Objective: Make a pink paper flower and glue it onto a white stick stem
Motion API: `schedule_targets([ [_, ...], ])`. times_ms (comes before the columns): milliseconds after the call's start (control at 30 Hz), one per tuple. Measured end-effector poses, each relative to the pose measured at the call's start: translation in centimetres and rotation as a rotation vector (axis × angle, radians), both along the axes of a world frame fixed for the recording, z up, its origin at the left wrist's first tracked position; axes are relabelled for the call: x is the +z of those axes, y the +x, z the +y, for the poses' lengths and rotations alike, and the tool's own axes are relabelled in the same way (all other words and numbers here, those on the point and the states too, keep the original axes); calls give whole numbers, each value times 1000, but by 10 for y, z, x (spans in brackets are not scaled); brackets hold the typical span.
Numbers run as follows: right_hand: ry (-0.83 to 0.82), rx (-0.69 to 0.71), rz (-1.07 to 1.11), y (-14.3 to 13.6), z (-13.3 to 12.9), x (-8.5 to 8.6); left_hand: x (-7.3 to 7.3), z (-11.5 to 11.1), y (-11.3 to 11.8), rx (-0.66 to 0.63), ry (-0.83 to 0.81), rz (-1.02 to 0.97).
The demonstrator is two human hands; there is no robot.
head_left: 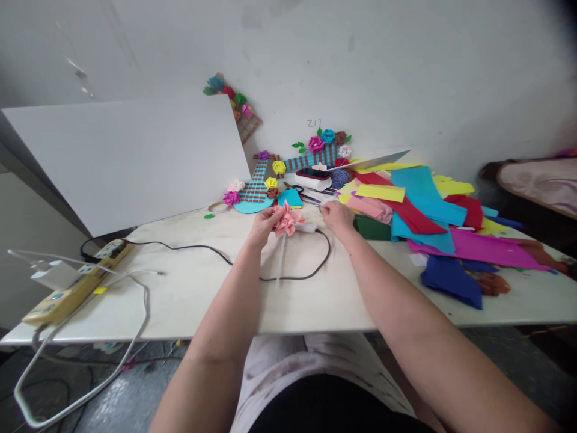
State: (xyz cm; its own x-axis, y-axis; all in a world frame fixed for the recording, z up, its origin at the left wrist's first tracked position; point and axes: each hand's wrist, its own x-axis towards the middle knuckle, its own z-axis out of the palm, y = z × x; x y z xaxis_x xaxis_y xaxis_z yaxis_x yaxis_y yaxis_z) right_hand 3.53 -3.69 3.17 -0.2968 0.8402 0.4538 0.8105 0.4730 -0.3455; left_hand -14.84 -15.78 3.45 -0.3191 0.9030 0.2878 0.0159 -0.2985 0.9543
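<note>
My left hand [265, 225] pinches a pink crepe-paper flower [287, 220] above the middle of the table. Just behind and to the right of the flower lies a white glue gun [307, 227] with a black cord; the flower covers part of it. A translucent glue stick [281, 261] extends toward me from below the flower. My right hand [337, 218] is at the table beside the paper pile, its fingers drawn together near some thin tools. Whatever those fingers hold is too small to make out.
Coloured crepe paper [419, 204] is heaped on the right. Paper-flower decorations [256, 186] and a phone on a white box [313, 177] stand at the back. A large white board [130, 162] leans at left, behind a yellow power strip [76, 285] with trailing cables.
</note>
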Motion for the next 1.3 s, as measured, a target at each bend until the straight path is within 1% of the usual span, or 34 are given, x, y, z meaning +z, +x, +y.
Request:
schedule_targets([
  [100, -33, 83, 159, -9, -9, 8, -2, 1, -1, 4, 6, 42],
  [233, -102, 238, 333, -20, -21, 18, -4, 2, 0, -39, 2, 83],
  [333, -135, 365, 398, -27, -28, 21, -3, 2, 1, -60, 9, 96],
  [433, -178, 424, 421, -31, -33, 22, -3, 2, 3, -92, 9, 119],
  [567, -257, 392, 430, -34, -37, 22, 0, 2, 7, -109, 4, 151],
  [800, -244, 349, 421, -37, -34, 19, -1, 2, 9, -67, -3, 156],
  [933, -271, 352, 453, -39, -31, 15, -2, 2, 5, -75, -29, 121],
  [1100, -305, 320, 494, -41, -30, 15, 0, 2, 4, -33, -47, 90],
  [1300, -346, 297, 542, -43, -28, 14, 2, 0, 3, -99, -61, 32],
])
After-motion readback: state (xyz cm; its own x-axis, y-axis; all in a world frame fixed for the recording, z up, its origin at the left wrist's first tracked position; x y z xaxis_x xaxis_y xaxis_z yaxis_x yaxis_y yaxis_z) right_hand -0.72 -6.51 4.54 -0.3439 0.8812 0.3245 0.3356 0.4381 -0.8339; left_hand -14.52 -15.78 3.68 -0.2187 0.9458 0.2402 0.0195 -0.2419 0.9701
